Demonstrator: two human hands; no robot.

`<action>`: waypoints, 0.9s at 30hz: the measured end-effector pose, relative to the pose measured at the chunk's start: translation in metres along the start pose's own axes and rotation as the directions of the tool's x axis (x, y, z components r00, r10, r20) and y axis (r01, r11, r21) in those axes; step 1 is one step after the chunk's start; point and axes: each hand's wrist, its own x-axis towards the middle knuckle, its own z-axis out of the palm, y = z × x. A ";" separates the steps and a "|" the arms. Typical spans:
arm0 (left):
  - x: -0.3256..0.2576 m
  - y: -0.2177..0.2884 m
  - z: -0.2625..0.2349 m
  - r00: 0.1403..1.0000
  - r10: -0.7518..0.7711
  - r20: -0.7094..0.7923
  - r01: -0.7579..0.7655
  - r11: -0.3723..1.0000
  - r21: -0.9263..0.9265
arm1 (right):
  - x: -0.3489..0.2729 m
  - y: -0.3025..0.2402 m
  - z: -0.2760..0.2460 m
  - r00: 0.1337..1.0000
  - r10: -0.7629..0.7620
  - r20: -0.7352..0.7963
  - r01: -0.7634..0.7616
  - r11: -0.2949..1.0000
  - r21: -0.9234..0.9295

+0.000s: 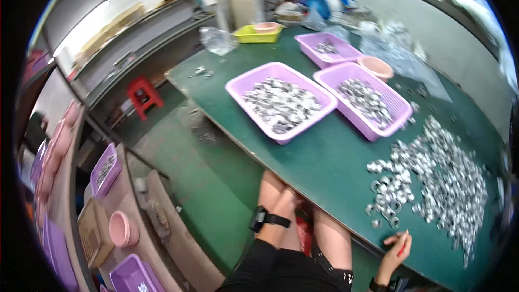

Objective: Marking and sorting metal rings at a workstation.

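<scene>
My right hand [397,250] is at the table's near edge, its fingers bent round a slim red object [401,250] whose kind I cannot make out. Just beyond it lies a loose spread of small silvery metal ring-shaped parts [443,184]. My left hand [292,197] is low over my lap by the table edge, with its fingers hidden and blurred. Farther off on the green table [335,167] stand a purple basket [254,116] heaped with silvery parts and a second purple basket [397,105], also holding parts. Neither hand touches the baskets.
Farther back are a smaller purple basket [308,46], a pink bowl [377,66], a yellow tray [248,37] and clear plastic bags [400,65]. On the left, a shelf holds pink tubs [123,229] and a brown crate [92,232]. A red stool [145,96] stands on the floor.
</scene>
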 end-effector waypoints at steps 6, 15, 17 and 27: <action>-0.178 0.062 -0.016 0.946 -0.173 0.274 -0.113 0.617 0.779 | 0.006 -0.025 0.006 0.995 0.098 -0.010 -0.095 0.985 0.142; -0.207 0.058 0.118 0.701 0.152 0.697 -0.713 0.164 0.681 | 0.008 -0.022 0.020 0.957 -0.151 0.248 0.222 0.930 -0.292; -0.192 0.043 0.148 0.651 0.186 0.736 -0.742 -0.045 0.669 | 0.005 -0.018 0.018 0.962 -0.138 0.234 0.200 0.943 -0.267; -0.146 0.028 0.169 0.429 0.110 0.896 -0.879 -0.178 0.443 | 0.023 -0.038 0.004 0.883 0.122 0.453 -0.032 0.979 -0.201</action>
